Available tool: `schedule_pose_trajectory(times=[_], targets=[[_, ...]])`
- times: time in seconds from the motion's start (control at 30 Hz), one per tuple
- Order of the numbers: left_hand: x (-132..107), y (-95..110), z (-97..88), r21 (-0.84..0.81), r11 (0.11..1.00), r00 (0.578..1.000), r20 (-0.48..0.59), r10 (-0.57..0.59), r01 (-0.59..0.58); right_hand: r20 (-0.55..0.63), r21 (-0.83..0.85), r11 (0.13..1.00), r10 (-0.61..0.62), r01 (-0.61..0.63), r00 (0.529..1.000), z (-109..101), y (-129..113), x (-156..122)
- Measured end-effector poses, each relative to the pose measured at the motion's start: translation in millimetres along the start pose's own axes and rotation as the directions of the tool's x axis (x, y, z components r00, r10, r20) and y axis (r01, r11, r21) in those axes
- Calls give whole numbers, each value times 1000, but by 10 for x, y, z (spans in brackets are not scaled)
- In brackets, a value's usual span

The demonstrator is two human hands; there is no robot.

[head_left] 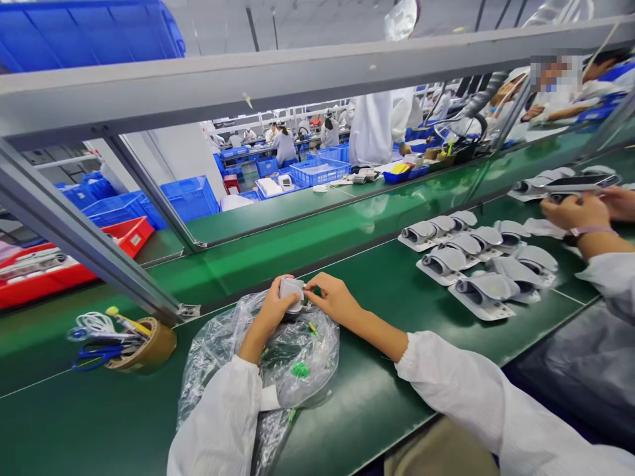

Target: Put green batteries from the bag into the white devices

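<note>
My left hand is closed around a small light-grey plastic device, holding it up above the bench. At its right edge, the fingers of my right hand are pinched together; whatever lies between them is too small to name. Under both hands a crumpled clear plastic bag rests on the green work surface. Green and yellow bits show through its film, among them a bright green piece. A white paper tag lies by my left sleeve.
A brown round holder with blue scissors and pens stands at left. On the right lie rows of grey curled cuffs, near a co-worker's hands holding a dark flat device. A metal frame rises in front, red bin behind.
</note>
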State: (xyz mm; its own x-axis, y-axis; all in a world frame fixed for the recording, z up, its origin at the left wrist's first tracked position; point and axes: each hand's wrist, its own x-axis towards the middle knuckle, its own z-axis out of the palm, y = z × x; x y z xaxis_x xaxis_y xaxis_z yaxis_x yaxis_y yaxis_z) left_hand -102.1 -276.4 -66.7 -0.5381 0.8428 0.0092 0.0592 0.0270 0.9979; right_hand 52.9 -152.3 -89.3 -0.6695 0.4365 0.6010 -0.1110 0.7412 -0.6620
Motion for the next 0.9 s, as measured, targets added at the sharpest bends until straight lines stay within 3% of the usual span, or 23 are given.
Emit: schedule_pose_trajectory(times=[0.13,0.23,0.37,0.47,0.53,0.63,0.73,0.83,0.9], targets=[[-12,7,11,-16,1000,1000,-6,-5,5,36,-87,994,-58,61,998,-6,-13,-11],[-17,9,17,-23,1000,1000,2,-4,4,153,-273,960,-25,66,988,-36,-46,-7],[-9,3,15,0,1000,1000,-2,20,-20,371,-470,873,57,134,927,-61,-181,-8],[-4,3,4,-1,1000,1000,0,14,-14,419,-495,858,99,136,903,-30,-286,-35],[-2,4,-3,-28,999,1000,-8,-16,16,351,-433,901,151,17,924,-8,-302,-45],[3,-6,-3,-72,996,998,-45,-48,45,207,-202,959,241,-200,948,-17,-224,-19],[11,-21,0,-95,995,996,-79,-31,23,120,48,941,328,-336,937,-66,-90,36],[12,-22,-4,-88,996,995,-92,-26,17,145,286,874,365,-392,920,-100,-4,76],[10,-18,-7,-84,996,996,-79,-37,30,151,379,857,316,-350,937,-98,6,78]])
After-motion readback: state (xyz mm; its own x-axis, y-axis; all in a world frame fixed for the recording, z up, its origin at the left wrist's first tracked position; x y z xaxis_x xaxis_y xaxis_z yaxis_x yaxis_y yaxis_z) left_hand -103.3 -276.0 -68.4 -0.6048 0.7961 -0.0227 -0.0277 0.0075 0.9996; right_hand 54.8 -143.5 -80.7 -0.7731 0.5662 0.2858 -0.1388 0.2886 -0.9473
